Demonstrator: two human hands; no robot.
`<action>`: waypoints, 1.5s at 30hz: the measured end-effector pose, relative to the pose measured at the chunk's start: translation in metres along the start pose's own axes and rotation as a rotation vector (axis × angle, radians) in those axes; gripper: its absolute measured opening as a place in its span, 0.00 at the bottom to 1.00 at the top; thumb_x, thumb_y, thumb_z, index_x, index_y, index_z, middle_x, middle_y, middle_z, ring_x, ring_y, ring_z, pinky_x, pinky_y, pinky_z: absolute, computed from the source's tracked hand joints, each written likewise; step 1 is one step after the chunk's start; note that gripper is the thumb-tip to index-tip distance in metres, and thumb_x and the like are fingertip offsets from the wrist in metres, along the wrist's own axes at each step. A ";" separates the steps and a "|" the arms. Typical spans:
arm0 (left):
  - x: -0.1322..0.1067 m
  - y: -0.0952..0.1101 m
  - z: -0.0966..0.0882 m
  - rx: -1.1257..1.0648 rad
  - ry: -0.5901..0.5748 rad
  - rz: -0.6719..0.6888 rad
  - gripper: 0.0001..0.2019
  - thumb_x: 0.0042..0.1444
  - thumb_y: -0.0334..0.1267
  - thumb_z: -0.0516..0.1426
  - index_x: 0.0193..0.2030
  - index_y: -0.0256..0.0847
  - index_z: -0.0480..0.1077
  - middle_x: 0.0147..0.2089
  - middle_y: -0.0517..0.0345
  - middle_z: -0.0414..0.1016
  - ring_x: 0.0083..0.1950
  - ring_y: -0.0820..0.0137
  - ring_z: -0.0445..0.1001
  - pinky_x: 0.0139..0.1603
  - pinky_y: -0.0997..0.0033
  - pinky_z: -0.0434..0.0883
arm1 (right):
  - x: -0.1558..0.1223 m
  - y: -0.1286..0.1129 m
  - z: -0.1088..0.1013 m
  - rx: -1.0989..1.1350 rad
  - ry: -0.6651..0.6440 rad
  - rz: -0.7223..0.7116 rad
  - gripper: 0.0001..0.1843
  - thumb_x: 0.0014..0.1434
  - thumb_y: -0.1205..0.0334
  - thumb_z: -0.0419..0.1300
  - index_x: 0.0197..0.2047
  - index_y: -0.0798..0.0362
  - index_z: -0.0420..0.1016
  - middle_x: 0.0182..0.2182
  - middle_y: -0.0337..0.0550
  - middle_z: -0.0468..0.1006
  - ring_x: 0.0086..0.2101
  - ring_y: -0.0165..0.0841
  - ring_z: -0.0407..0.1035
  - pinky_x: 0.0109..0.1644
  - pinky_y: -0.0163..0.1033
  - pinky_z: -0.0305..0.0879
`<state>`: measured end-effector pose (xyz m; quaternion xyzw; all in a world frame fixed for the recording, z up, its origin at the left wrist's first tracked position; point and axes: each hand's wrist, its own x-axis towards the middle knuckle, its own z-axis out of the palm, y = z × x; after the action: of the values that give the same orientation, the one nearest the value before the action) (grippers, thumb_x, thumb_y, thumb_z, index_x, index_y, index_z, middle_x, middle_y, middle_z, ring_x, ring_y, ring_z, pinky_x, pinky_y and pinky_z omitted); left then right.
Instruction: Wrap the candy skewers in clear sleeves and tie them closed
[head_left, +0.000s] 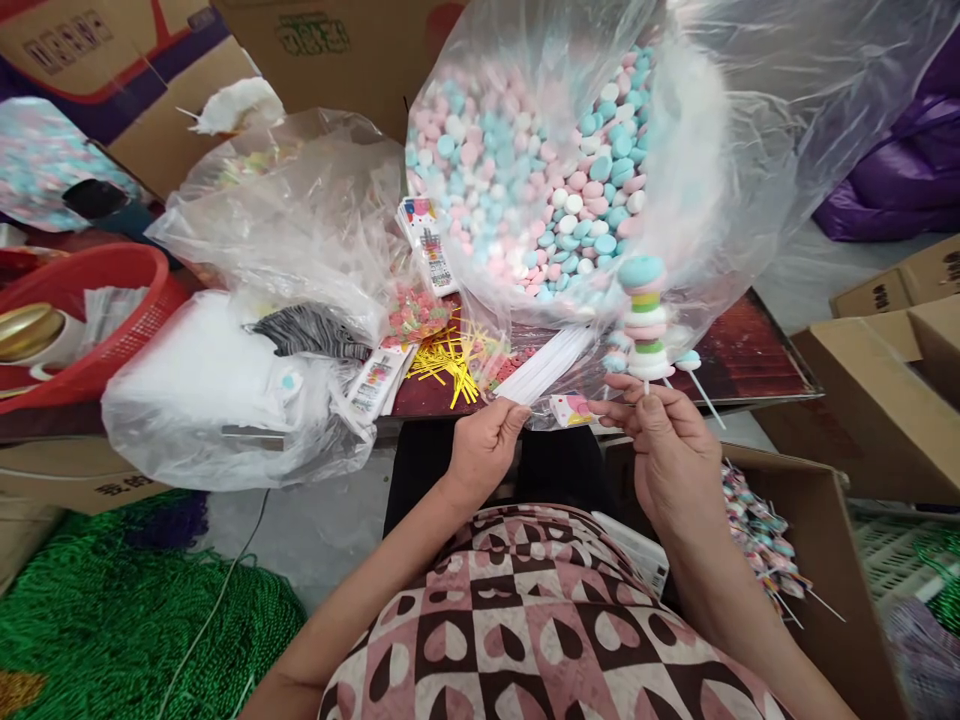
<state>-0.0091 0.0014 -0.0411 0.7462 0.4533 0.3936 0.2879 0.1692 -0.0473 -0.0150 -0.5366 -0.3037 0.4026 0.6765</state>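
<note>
My right hand [671,440] grips the thin white stick of an upright marshmallow skewer [646,318], stacked in blue, pink, yellow, green and white pieces. My left hand [487,440] is closed in a pinch at the edge of a small clear plastic bag [541,415]. That bag stretches towards my right fingers and bears a pink and yellow label [572,408]. Just beyond my left hand lies a bundle of white sticks [547,362]. Another marshmallow stick [697,378] rests at the table edge, by my right hand.
A big clear bag of pastel marshmallows [577,215] fills the back of the table [739,350]. Yellow twist ties [450,368], printed cards [381,378] and a white plastic bundle [202,390] lie left. A red basket [142,285] stands far left. A carton [817,540] holds wrapped skewers.
</note>
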 end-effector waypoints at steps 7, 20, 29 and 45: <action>-0.002 0.001 0.001 -0.003 -0.027 0.070 0.17 0.65 0.44 0.49 0.29 0.39 0.70 0.24 0.61 0.69 0.26 0.76 0.66 0.30 0.78 0.63 | -0.001 0.003 -0.004 -0.048 0.000 -0.028 0.09 0.60 0.54 0.62 0.39 0.50 0.74 0.46 0.42 0.79 0.33 0.31 0.75 0.46 0.44 0.69; -0.005 0.003 0.004 0.046 -0.120 0.189 0.17 0.66 0.44 0.48 0.30 0.39 0.71 0.25 0.58 0.72 0.28 0.74 0.69 0.32 0.75 0.63 | -0.009 0.001 0.004 -0.013 -0.275 0.177 0.11 0.56 0.51 0.65 0.31 0.49 0.75 0.34 0.40 0.80 0.30 0.31 0.70 0.38 0.39 0.68; -0.006 0.004 0.002 -0.042 -0.123 -0.056 0.21 0.64 0.48 0.48 0.21 0.40 0.57 0.18 0.65 0.56 0.20 0.78 0.56 0.24 0.75 0.53 | -0.015 0.017 0.003 -0.195 -0.149 -0.018 0.13 0.59 0.47 0.60 0.38 0.48 0.74 0.41 0.45 0.82 0.42 0.39 0.74 0.44 0.45 0.71; 0.005 0.000 -0.003 -1.154 -0.044 -0.511 0.24 0.56 0.57 0.57 0.21 0.41 0.55 0.12 0.73 0.44 0.13 0.80 0.46 0.21 0.73 0.62 | -0.018 -0.040 -0.045 -0.237 -0.239 0.065 0.08 0.55 0.54 0.66 0.32 0.49 0.81 0.26 0.45 0.82 0.26 0.37 0.77 0.33 0.40 0.76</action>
<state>-0.0106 0.0066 -0.0375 0.3468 0.3259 0.4782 0.7381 0.2070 -0.0890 0.0130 -0.5705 -0.4097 0.4465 0.5544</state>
